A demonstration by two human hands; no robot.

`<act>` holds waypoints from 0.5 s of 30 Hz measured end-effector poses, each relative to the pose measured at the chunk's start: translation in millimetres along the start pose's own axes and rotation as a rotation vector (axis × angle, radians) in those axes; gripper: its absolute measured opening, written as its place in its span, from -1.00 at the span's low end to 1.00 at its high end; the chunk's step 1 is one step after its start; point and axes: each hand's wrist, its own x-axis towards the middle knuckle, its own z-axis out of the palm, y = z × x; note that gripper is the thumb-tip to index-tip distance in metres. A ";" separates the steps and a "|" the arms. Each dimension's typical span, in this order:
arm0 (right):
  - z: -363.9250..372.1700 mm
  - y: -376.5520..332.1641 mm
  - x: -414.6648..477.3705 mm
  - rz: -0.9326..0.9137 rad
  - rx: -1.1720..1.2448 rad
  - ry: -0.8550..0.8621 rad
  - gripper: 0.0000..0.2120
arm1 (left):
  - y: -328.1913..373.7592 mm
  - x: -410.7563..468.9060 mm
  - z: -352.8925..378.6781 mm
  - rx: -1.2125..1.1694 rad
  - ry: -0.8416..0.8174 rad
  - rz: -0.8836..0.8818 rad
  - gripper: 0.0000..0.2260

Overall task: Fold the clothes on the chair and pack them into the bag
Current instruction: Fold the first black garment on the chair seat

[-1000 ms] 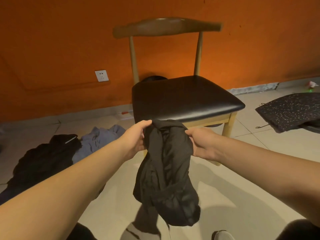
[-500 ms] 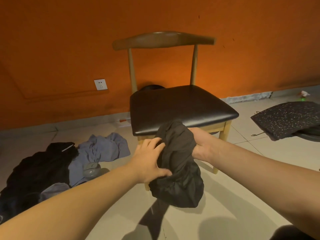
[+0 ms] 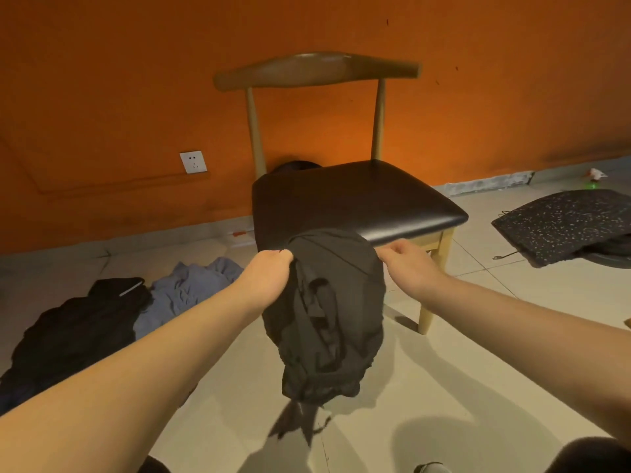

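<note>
Garment [image 3: 324, 312]: black, bunched, hangs in air before chair [image 3: 341, 199] front edge.
Left hand [image 3: 273, 273]: moved up from mid-bundle, grips top edge.
Right hand [image 3: 404, 257]: grips opposite top edge.
Meaning: spread started; fold not begun, bag unseen.

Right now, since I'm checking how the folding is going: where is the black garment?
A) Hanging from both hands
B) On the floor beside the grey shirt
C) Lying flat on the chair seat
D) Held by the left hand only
A: the left hand and the right hand each grip the top edge of the black garment, which hangs down between them in front of the chair.
</note>
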 end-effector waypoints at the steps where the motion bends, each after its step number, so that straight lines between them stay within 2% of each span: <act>1: 0.7 -5.9 -6.5 -0.073 -0.018 0.024 -0.90 | 1.8 1.1 0.2 -0.107 0.022 -0.073 -0.72; 3: 6.2 -14.9 -20.1 -0.195 0.022 -0.041 -0.82 | 4.5 3.9 1.7 -0.331 0.039 -0.226 -0.68; 7: 31.0 -3.7 -25.6 -0.207 -0.086 -0.384 -0.42 | 12.0 4.9 2.1 -0.620 -0.036 -0.346 -0.65; 8: 34.9 -0.3 -22.7 -0.213 -0.090 -0.410 -0.44 | 12.0 5.0 2.0 -0.654 -0.069 -0.359 -0.64; 10: 36.6 1.2 -16.1 -0.198 -0.051 -0.396 -0.64 | 12.8 2.3 1.6 -0.702 -0.116 -0.383 -0.64; 11: 35.3 3.3 -9.3 -0.174 -0.019 -0.370 -0.67 | 14.3 -0.1 1.0 -0.725 -0.137 -0.390 -0.67; 13: 29.2 1.4 -2.1 -0.113 0.032 -0.354 -0.63 | 15.0 -1.7 -1.8 -0.723 -0.164 -0.375 -0.70; 15: 26.5 1.6 3.4 -0.054 0.105 -0.328 -0.58 | 9.8 0.7 -5.5 -0.687 -0.171 -0.348 -0.61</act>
